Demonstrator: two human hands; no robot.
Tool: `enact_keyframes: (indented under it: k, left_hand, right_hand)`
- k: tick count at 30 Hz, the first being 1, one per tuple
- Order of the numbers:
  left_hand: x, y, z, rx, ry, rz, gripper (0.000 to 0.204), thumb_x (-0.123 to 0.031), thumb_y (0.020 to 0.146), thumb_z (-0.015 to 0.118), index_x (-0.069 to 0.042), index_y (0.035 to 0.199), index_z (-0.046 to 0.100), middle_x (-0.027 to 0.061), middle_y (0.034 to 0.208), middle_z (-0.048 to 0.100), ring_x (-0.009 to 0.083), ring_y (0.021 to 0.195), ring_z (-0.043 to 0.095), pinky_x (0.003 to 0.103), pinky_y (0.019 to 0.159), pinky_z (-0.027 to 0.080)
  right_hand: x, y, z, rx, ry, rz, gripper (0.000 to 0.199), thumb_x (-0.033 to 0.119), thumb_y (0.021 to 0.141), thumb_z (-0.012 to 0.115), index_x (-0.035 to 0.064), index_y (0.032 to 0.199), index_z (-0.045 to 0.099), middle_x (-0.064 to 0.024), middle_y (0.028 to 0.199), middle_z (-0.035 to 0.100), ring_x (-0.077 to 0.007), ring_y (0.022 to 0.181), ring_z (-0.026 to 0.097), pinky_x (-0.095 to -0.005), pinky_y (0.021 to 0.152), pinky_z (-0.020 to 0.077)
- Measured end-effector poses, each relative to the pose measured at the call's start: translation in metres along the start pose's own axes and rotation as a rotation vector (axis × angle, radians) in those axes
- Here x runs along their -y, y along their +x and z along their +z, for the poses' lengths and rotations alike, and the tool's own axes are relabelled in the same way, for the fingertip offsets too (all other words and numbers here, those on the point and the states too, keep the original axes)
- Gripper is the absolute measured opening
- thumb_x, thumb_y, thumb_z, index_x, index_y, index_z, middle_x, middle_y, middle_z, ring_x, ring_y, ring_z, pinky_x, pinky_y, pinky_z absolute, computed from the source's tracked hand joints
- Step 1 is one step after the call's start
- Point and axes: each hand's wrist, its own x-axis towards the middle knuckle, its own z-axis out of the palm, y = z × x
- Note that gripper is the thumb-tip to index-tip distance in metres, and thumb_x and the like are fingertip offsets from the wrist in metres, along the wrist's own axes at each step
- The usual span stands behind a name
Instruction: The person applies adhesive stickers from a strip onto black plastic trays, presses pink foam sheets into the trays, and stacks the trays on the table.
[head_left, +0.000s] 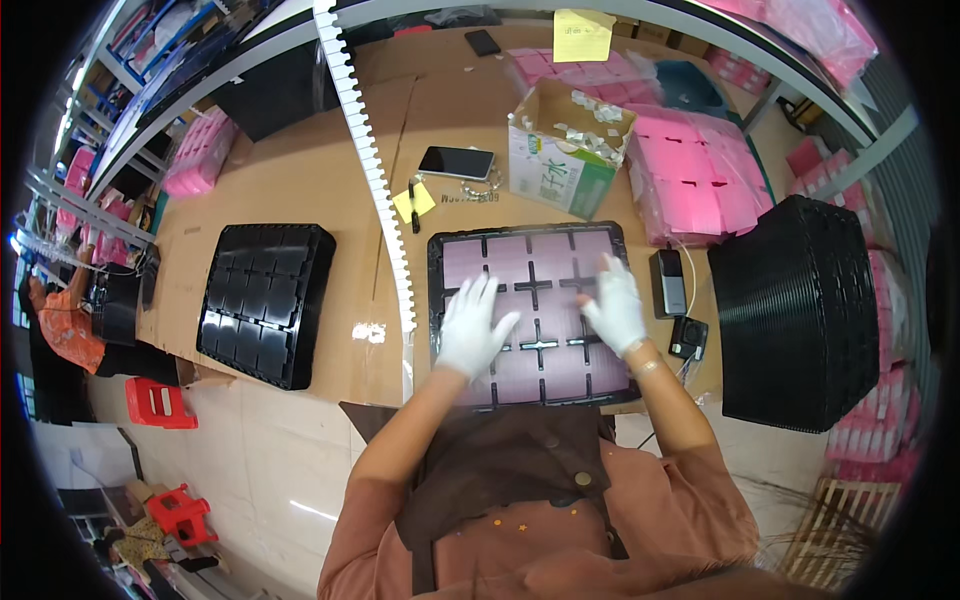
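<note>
A black plastic tray [434, 262] lies flat on the cardboard-covered table in front of me. Its compartments, parted by black cross-shaped dividers [533, 286], hold flat pinkish-purple pieces [562, 322]. My left hand [468, 328], in a white glove, rests on or just above the tray's left part with its fingers spread. On the right part my right hand [615, 308] is also gloved, its fingers stretched out and apart, thumb toward the middle. Bare fingertips seem to show on the right hand. Neither hand grips anything; whether they touch the pieces, I cannot tell.
Left stands a stack of black trays [262, 300]; right, a taller stack [795, 315]. Behind are a phone [457, 162], a pen [414, 207] on a yellow note, an open carton [560, 160] and pink wrapped packs [695, 170]. Small devices [668, 283] sit right. A white toothed strip [365, 140] crosses the table.
</note>
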Motion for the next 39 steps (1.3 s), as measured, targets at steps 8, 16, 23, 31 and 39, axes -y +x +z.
enact_keyframes:
  k: [8,16,23,31,39]
  left_hand:
    - [0.042,0.031,0.023,0.211,0.171,0.089,0.074,-0.054,0.088,0.053,-0.004,0.140,0.037,0.0189,0.146,0.035,0.0338,0.136,0.032,0.045,0.112,0.024]
    - [0.060,0.051,0.033,0.070,0.313,-0.046,0.063,-0.045,0.094,0.044,0.002,0.136,0.041,0.0223,0.142,0.039,0.0341,0.132,0.036,0.044,0.112,0.024]
    - [0.067,0.034,0.025,0.031,0.259,0.080,0.054,-0.037,0.090,0.053,0.004,0.124,0.048,0.0229,0.131,0.049,0.0364,0.124,0.043,0.047,0.109,0.027]
    - [0.062,0.002,0.003,0.132,0.263,0.172,0.068,-0.045,0.089,0.053,0.005,0.134,0.040,0.0234,0.142,0.038,0.0411,0.133,0.032,0.048,0.111,0.021]
    - [0.070,-0.116,-0.047,0.472,-0.055,0.553,0.044,-0.031,0.084,0.061,-0.010,0.123,0.057,0.0084,0.127,0.057,0.0267,0.121,0.051,0.051,0.104,0.032]
  right_hand:
    - [-0.026,0.039,0.036,0.181,-0.149,0.043,0.084,0.053,0.083,0.057,-0.0109,0.135,0.038,-0.0270,0.145,0.032,-0.0385,0.137,0.027,-0.0513,0.113,0.0147]
    - [-0.011,0.049,0.027,0.083,-0.187,0.018,0.086,0.053,0.079,0.061,-0.0116,0.131,0.042,-0.0269,0.139,0.040,-0.0376,0.131,0.034,-0.0465,0.112,0.0213]
    - [-0.008,0.039,0.013,0.161,-0.197,-0.044,0.084,0.053,0.074,0.066,-0.0119,0.124,0.048,-0.0250,0.131,0.045,-0.0395,0.122,0.040,-0.0433,0.108,0.0277]
    - [-0.037,0.016,-0.003,0.307,0.133,-0.071,0.061,0.038,0.090,0.052,-0.0052,0.132,0.044,-0.0251,0.138,0.043,-0.0407,0.127,0.040,-0.0428,0.109,0.0290]
    - [-0.040,-0.128,-0.050,0.442,0.096,-0.387,0.059,0.042,0.081,0.060,0.0007,0.124,0.055,-0.0197,0.129,0.053,-0.0343,0.124,0.047,-0.0452,0.109,0.0303]
